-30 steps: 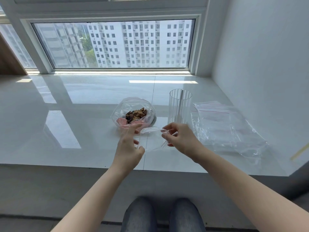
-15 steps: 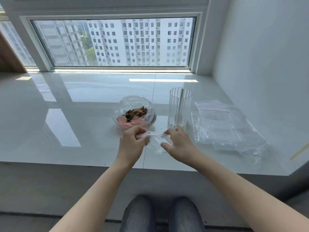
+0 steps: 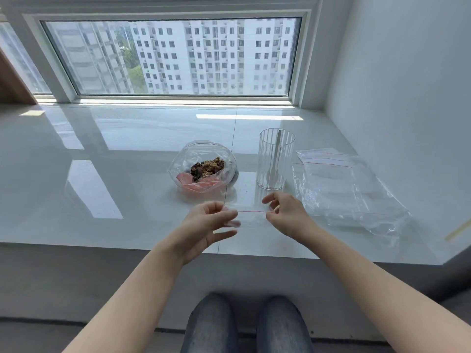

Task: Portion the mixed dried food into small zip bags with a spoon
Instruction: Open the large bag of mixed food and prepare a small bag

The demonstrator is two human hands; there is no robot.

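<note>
A person seated at a glossy white window ledge (image 3: 127, 194) holds a small zip bag (image 3: 251, 217) stretched flat between both hands at the centre of the frame, its red seal line running straight from the left hand (image 3: 204, 225) to the right hand (image 3: 285, 216); each hand pinches one end of the bag's top edge between thumb and fingertips, the remaining fingers loosely spread. Just above the hands, an open clear bag (image 3: 204, 166) of mixed dried food (image 3: 207, 168) sits on the ledge, with a ribbed clear cup (image 3: 275, 159) to its right holding a spoon (image 3: 274, 161) upright. A stack of empty zip bags (image 3: 344, 187) lies at right of the frame, near the white wall (image 3: 407, 98)
</note>
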